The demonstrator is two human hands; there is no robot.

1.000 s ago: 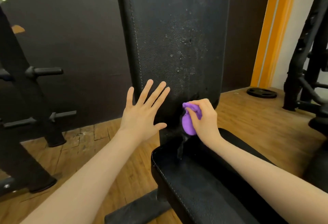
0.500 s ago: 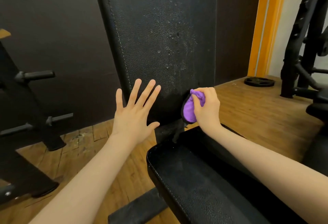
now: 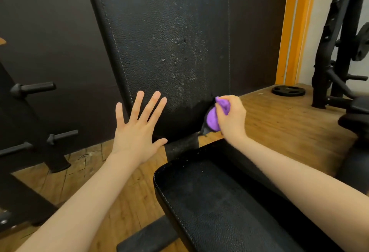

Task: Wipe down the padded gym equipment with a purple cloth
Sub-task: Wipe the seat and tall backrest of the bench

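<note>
At backrest's lower right corner: my right hand [image 3: 231, 119] fingers bunch the purple cloth [image 3: 213, 120]
Left hand [image 3: 135, 130]: fingers spread, bracing
Tip: I'd press firmly, overlapping strokes upward

Both my forearms bare up to the frame edge, no sleeves showing, nothing worn on either. My left hand [image 3: 137, 130] has no rings, no watch or band at the wrist, nails short and plain. My right hand [image 3: 232, 121] same: no jewellery, no glove, wrist uncovered
</note>
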